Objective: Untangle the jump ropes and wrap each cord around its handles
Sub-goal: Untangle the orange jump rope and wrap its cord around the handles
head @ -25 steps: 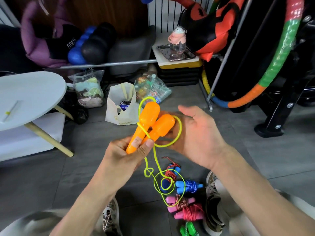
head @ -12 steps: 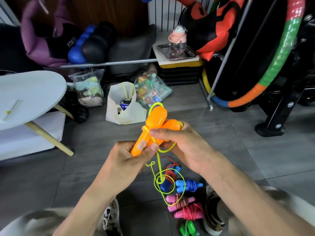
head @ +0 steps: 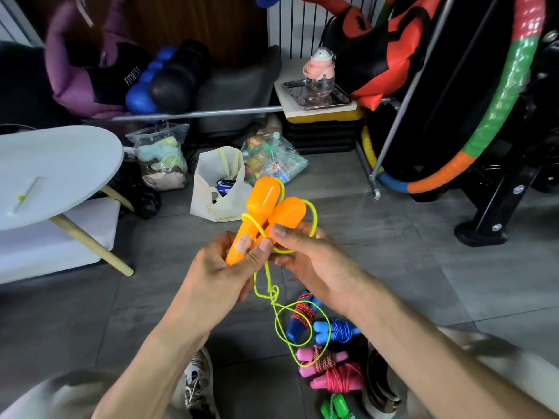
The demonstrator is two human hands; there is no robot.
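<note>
The left hand [head: 217,276] grips the lower ends of the two orange handles [head: 266,219], its fingers [head: 257,252] curled round them, and the handles point up and away, side by side. The right hand [head: 314,261] is just beside, and its thumb and fingers pinch the yellow cord [head: 290,322] against the handles. One turn of the cord lies across the handles and a loop goes behind their thick ends. The rest of the cord hangs down in loose loops above the floor [head: 393,267]. Under it, on the floor, lie the blue handles [head: 326,331] with red and blue cord wound on them, the pink handles [head: 329,373] wrapped in pink cord, and the green handles [head: 335,406] near the bottom edge. A shoe [head: 196,385] shows on each side
</note>
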